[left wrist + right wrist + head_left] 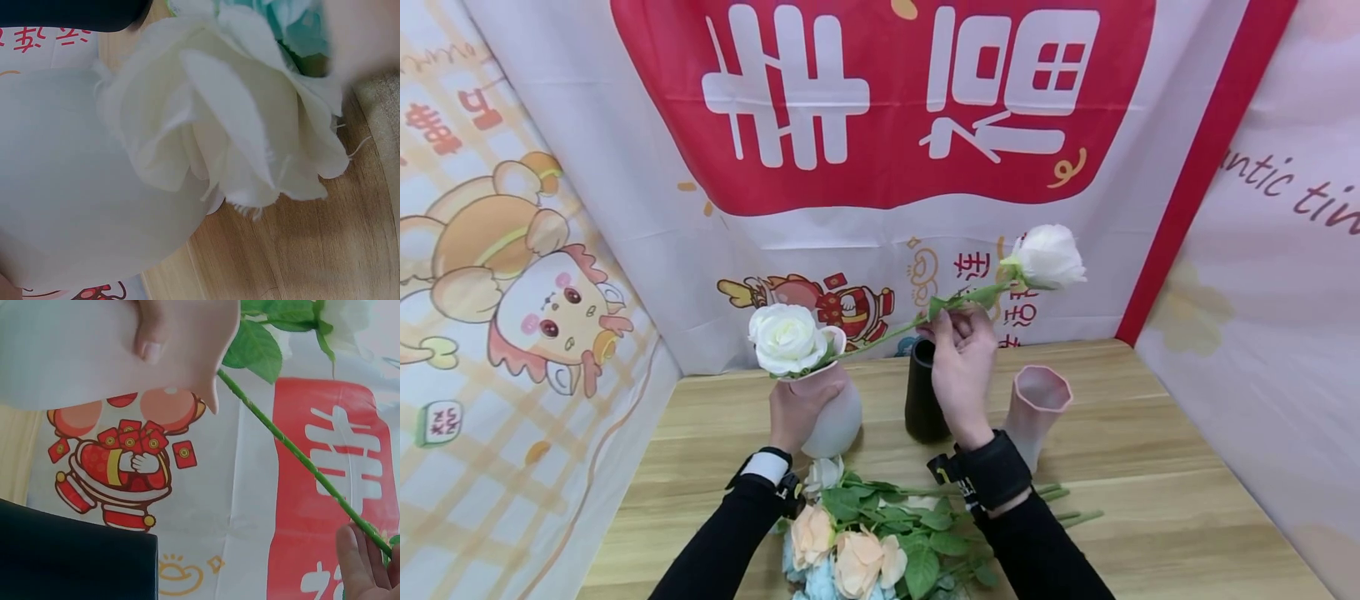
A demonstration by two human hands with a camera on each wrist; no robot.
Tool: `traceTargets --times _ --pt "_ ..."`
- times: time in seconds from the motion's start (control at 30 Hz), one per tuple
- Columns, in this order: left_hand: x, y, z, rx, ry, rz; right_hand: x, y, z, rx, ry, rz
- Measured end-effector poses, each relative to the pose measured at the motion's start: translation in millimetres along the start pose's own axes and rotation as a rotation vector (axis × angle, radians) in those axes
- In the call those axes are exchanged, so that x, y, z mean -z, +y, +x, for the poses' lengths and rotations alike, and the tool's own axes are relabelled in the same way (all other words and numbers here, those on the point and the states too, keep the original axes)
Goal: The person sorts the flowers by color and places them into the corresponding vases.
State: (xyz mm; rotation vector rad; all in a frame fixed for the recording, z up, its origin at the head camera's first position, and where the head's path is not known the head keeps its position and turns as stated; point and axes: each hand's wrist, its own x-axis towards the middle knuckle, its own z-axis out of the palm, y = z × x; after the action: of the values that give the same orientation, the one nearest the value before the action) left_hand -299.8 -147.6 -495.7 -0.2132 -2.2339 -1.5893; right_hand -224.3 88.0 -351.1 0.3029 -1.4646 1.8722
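My left hand (793,410) grips the belly of a frosted white vase (838,421) that stands on the wooden table (1150,467). One white rose (786,337) sits in the vase's mouth. My right hand (958,321) is raised above the black vase (922,400) and pinches the green stem (887,332) of a second white rose (1048,257). That stem slants down-left, its lower end at the white vase's mouth. In the right wrist view the stem (300,456) runs from my fingertips (359,562) up toward the vase (69,356), where my left thumb (150,337) presses.
A pink faceted vase (1037,404) stands right of the black one. A bunch of peach, white and teal flowers (868,546) with leaves lies at the table's front edge; one white bloom (231,125) lies close by the white vase (62,187). Printed cloth walls enclose three sides.
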Motion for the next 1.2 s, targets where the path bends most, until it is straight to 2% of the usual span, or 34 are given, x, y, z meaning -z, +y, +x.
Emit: traceTargets --times 0.2,0.37,0.47,0.63,0.83,0.97,1.2 --pt "0.2 -0.3 -0.8 0.0 0.006 -0.004 -10.9 4.9 2.0 0.094 -0.161 -0.135" --pt "-1.0 -2.6 -3.1 0.018 0.018 0.018 -25.9 3.7 8.8 0.249 -0.241 -0.321" --pt "-1.6 -4.0 -2.9 0.01 0.029 0.029 -36.4 2.0 12.8 0.309 -0.3 -0.416" --pt "-1.1 -4.2 -0.8 0.01 0.041 0.024 -50.6 6.1 14.0 0.306 -0.395 -0.481" --pt "-0.9 -2.8 -0.1 0.007 0.046 0.032 -56.5 23.2 3.9 0.215 -0.478 -0.526" --pt "-2.6 -0.7 -1.0 0.0 0.036 0.045 -54.8 33.8 -2.6 0.179 -0.49 -0.542" --pt "-2.0 0.3 -0.8 0.019 0.042 0.048 -58.2 43.4 -5.3 0.207 -0.498 -0.566"
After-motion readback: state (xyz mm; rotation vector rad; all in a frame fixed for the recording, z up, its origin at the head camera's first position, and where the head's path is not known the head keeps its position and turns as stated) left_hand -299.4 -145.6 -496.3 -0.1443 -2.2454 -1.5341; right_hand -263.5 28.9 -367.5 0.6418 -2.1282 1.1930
